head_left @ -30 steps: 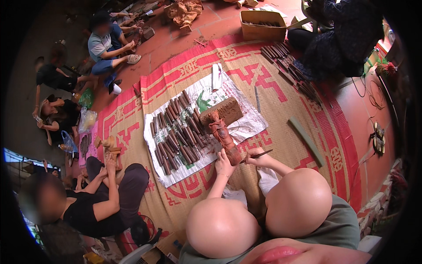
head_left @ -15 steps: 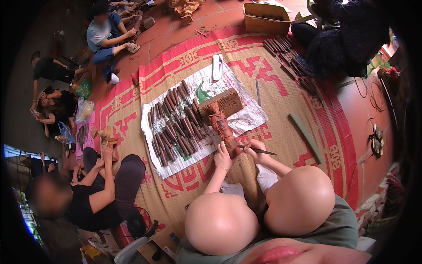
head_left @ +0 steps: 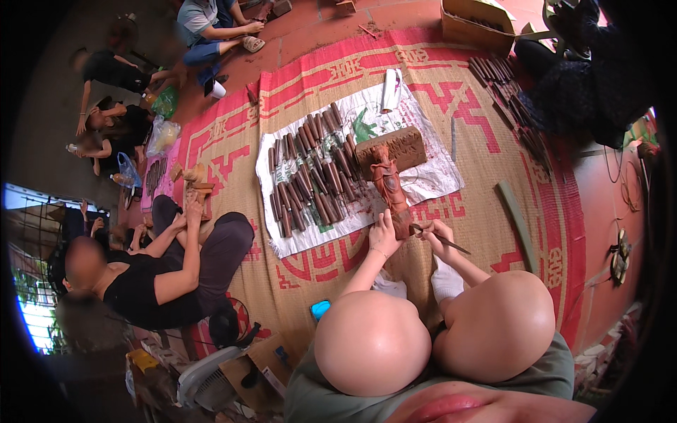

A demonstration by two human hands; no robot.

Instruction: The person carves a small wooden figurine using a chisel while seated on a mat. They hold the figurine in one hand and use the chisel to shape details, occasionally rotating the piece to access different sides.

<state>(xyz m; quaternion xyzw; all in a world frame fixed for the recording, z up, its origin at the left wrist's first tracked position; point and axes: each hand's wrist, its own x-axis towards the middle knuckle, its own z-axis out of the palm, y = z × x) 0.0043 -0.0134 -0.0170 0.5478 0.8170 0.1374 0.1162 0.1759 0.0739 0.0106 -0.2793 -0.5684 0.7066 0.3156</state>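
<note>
A reddish-brown carved wooden figure [head_left: 388, 180] leans with its upper end on a dark wooden block [head_left: 415, 149], its base toward me. My left hand [head_left: 383, 235] is closed round the near left side of that base. In my right hand [head_left: 438, 235] is a slim dark carving tool [head_left: 455, 246], gripped with its tip at the right side of the base. Left of the block, several wooden-handled carving tools [head_left: 303, 176] lie in rows on a white printed sheet [head_left: 430, 185]. My fingers partly hide the base.
A white roll [head_left: 391, 92] lies on the sheet's far edge. On the patterned mat [head_left: 486, 233], a grey-green strip [head_left: 516, 222] lies to the right. More tools [head_left: 504, 92] and a cardboard box [head_left: 476, 29] are at far right. A person [head_left: 169, 275] sits working at left.
My view has shifted, so the scene sits further right and somewhat higher. A small blue object has come into view by my left knee. Both hands keep their grips at the figure's base.
</note>
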